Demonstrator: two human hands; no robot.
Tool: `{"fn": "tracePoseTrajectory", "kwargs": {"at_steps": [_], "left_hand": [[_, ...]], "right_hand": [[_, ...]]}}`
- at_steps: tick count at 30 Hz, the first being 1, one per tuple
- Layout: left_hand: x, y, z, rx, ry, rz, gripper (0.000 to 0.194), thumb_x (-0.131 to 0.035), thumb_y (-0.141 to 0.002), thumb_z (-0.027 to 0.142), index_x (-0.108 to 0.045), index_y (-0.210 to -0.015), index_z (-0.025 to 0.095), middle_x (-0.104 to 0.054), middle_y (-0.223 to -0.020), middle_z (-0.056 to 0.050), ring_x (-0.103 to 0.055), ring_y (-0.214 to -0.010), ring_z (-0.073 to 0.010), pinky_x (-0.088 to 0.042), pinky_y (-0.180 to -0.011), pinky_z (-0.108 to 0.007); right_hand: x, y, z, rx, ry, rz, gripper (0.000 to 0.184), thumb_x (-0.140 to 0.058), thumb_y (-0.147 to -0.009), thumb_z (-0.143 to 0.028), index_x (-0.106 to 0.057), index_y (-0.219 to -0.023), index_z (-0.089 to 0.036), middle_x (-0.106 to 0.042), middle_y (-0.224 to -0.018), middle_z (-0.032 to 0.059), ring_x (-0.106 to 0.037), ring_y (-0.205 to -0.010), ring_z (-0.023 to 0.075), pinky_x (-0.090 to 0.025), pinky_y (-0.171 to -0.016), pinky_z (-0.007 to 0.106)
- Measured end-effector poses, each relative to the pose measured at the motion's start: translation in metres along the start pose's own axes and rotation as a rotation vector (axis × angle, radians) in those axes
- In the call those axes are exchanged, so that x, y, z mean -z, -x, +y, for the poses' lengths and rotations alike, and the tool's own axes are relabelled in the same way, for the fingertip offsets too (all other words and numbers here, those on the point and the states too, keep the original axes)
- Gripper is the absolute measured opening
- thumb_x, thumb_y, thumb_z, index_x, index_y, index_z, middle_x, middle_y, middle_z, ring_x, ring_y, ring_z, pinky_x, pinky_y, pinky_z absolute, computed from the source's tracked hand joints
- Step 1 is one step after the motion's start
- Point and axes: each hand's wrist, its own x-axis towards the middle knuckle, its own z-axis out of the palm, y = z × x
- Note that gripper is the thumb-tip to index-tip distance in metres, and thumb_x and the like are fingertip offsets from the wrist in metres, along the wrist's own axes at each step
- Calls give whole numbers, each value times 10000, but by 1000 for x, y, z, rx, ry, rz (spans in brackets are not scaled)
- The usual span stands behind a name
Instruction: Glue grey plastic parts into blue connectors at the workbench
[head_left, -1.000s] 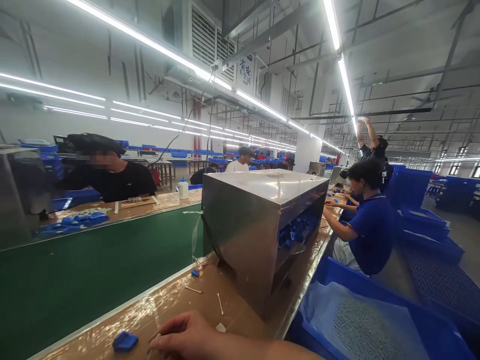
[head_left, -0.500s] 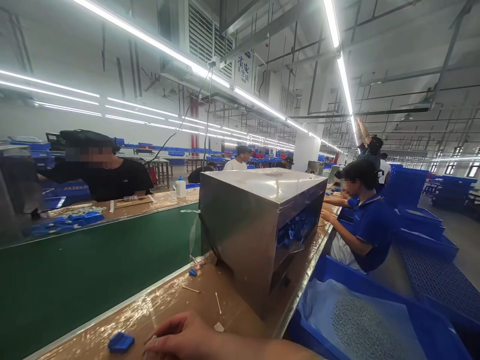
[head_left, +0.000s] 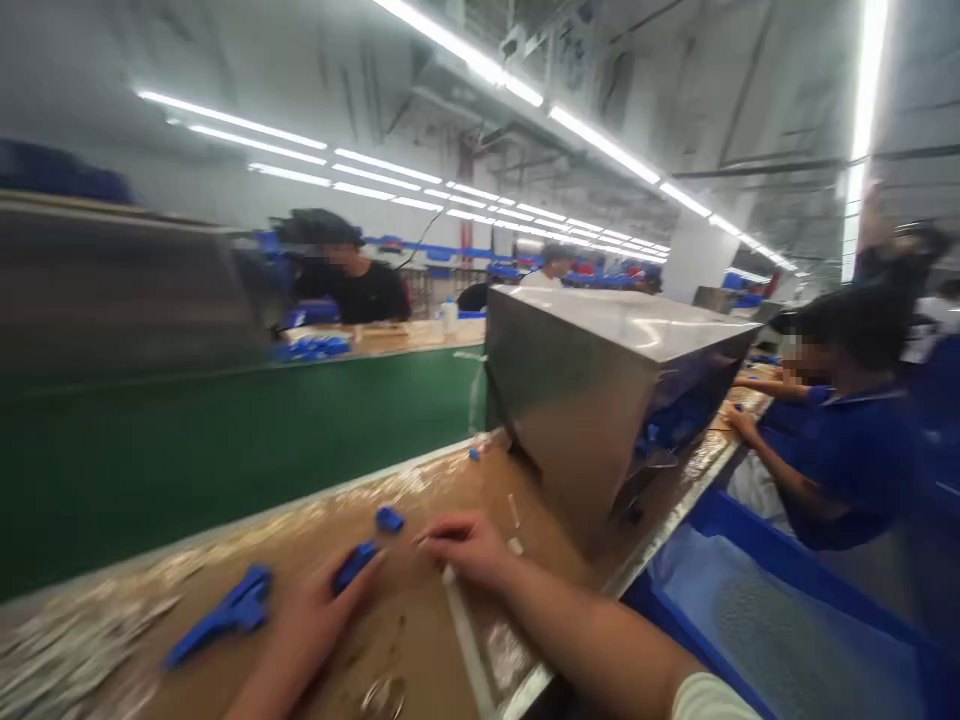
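Here, left hand (head_left: 319,605) around blue part (head_left: 355,566), right hand (head_left: 474,550) in blurred, narrow pinch.

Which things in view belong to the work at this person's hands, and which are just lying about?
Likely part of the work:
blue part, held in the left hand
small blue piece just beyond it
longer blue piece beside that hand

Apparently just lying about:
white stick
white bottle across the green belt

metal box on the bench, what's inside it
Blue parts, blurred, show through the opening in the metal box. The box's top and walls cover the rest, so whatever lies deeper inside cannot be seen.
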Motion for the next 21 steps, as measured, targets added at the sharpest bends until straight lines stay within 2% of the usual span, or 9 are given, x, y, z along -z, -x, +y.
{"fn": "tracePoseTrajectory", "kwargs": {"at_steps": [1,2,5,7,10,13,21], "left_hand": [[-2,7,-1,20,57,-59,673,-469,-773,888,-706,-815,259,-769,-886,-2,-682,-861,-274,-575,-811,-371],[-5,11,-4,25,95,-99,651,-504,-793,844,-717,-859,232,-766,-909,-25,-673,-884,-268,-558,-844,-368],[-15,9,-21,13,142,-149,539,-601,-854,686,-732,-972,177,-759,-956,-57,-649,-897,-232,-504,-844,-330],[-19,5,-33,23,144,-160,457,-638,-889,604,-738,-1028,181,-755,-969,-43,-643,-887,-209,-476,-804,-304],[-22,6,-37,31,121,-151,385,-676,-907,548,-744,-1072,208,-752,-997,-19,-641,-893,-190,-451,-784,-284],[-24,9,-35,18,143,-151,366,-696,-906,537,-746,-1087,223,-752,-1018,-7,-641,-895,-182,-433,-772,-276],[-22,7,-35,-21,105,-164,353,-673,-920,567,-738,-1013,233,-717,-891,10,-598,-790,-167,-343,-673,-287]], "right_hand": [[2,7,-5,49,73,-52,519,-820,-676,-706,-827,-799,-202,-749,-876,51,-652,-859,196,-513,-852,328],[4,12,-8,85,128,-126,492,-804,-732,-677,-827,-819,-193,-749,-895,63,-661,-871,197,-517,-870,335],[12,11,-3,209,218,-285,315,-759,-890,-498,-822,-906,-190,-731,-927,74,-668,-886,176,-516,-850,313],[14,11,2,264,253,-424,207,-715,-955,-389,-815,-955,-207,-718,-943,71,-666,-900,168,-514,-853,309],[14,20,3,323,307,-592,167,-682,-986,-328,-813,-993,-225,-672,-971,74,-648,-908,171,-526,-848,318],[10,27,2,353,368,-668,171,-698,-976,-348,-826,-1017,-242,-611,-970,74,-617,-910,179,-539,-830,330],[4,24,9,347,376,-733,167,-715,-965,-365,-845,-1045,-296,-567,-968,68,-569,-872,176,-505,-744,329]]}}
